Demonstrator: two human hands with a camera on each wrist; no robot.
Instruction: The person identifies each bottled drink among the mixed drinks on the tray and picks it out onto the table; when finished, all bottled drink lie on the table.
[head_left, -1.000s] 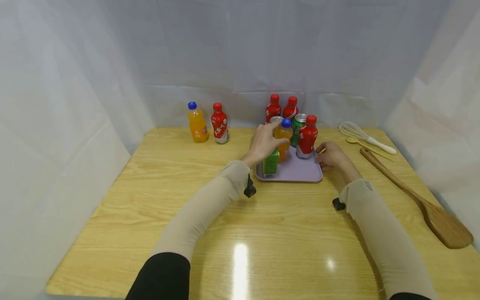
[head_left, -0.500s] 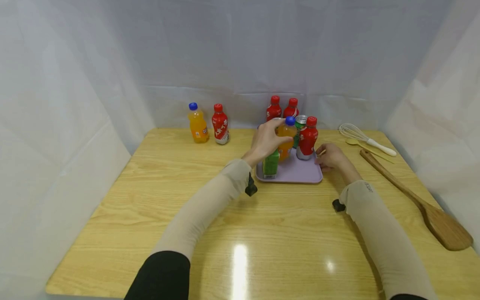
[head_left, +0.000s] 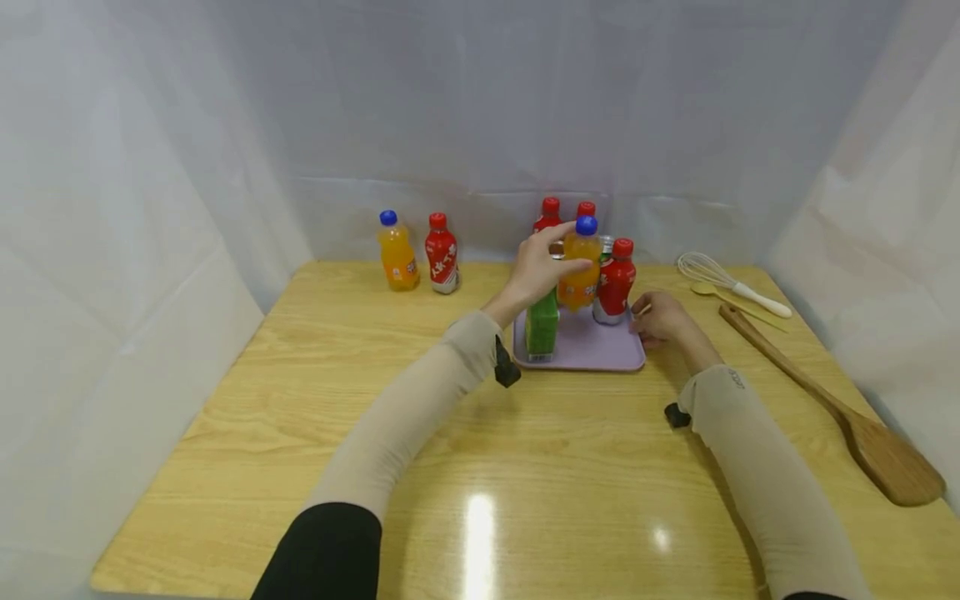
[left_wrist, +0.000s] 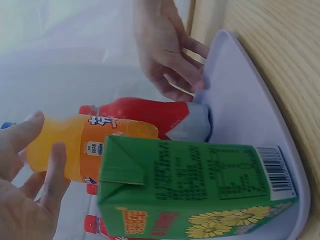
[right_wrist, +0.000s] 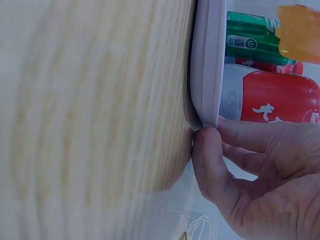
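My left hand [head_left: 534, 268] grips an orange soda bottle [head_left: 579, 279] with a blue cap, holding it above a lilac tray [head_left: 596, 348]. In the left wrist view, the bottle's base hangs clear of the tray beside a green drink carton [left_wrist: 200, 175] that stands there. A red bottle [head_left: 617, 283] with a silver lower part stands on the tray's right side. My right hand [head_left: 663, 321] pinches the tray's right rim between thumb and fingers, as the right wrist view shows. Behind the held bottle is a green can [right_wrist: 250, 40], mostly hidden from the head view.
Another orange soda bottle [head_left: 397, 258] and a red bottle [head_left: 442, 258] stand at the back left of the table. More red bottles [head_left: 551, 212] show behind my left hand. On the right lie a whisk [head_left: 731, 283], a yellow spoon [head_left: 738, 304] and a wooden spatula [head_left: 840, 408].
My left hand has raised the orange soda bottle from near the tray and moved it slightly right, towards the red bottle. My right hand has stayed at the tray's rim.
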